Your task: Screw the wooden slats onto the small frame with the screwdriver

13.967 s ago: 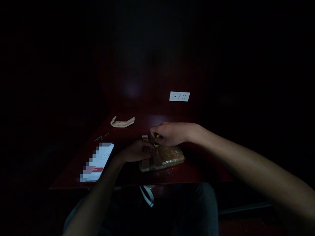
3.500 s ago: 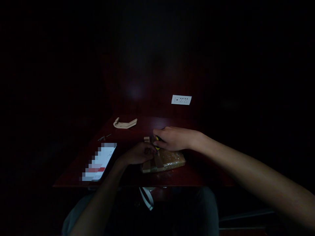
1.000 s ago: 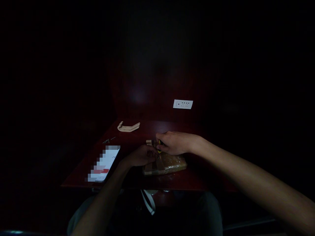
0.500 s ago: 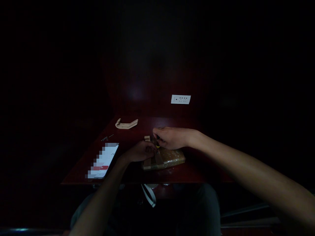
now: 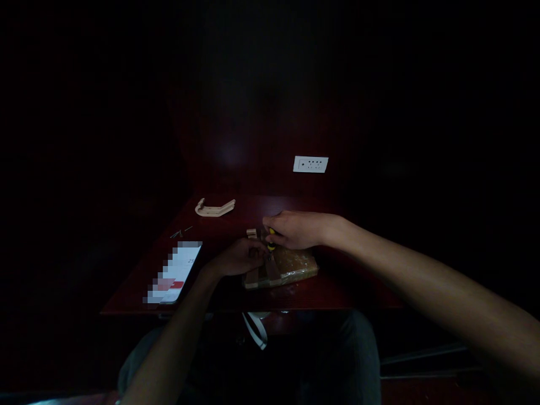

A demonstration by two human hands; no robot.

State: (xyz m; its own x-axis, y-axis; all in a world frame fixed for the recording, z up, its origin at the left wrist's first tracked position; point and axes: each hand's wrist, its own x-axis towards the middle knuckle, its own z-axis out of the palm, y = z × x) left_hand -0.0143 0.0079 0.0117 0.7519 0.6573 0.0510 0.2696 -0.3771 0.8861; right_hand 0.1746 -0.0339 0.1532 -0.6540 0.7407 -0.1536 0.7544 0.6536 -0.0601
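My right hand (image 5: 287, 229) is closed around the yellow and black handle of a screwdriver (image 5: 271, 246), which stands roughly upright over a brown wooden strip (image 5: 272, 270). That strip rests on a brown block wrapped in clear, shiny film (image 5: 299, 266). Left of the tool, my left hand (image 5: 242, 257) has its fingers curled at the wooden pieces; its fingertips meet near the screwdriver's lower end, and what they pinch is too dark to make out. A small light wooden end (image 5: 251, 232) sticks out behind my left hand.
A curved pale wooden piece (image 5: 215, 210) lies at the table's back left. Several screws (image 5: 181, 232) lie in front of it, then a lit phone (image 5: 181, 273). A white socket (image 5: 311, 164) is on the wall; a white strap (image 5: 255, 331) hangs below the table's front edge.
The view has shifted slightly, so the table and socket appear a little higher. My right hand's grip has turned, and more of the yellow handle shows. My left hand stays at the wood.
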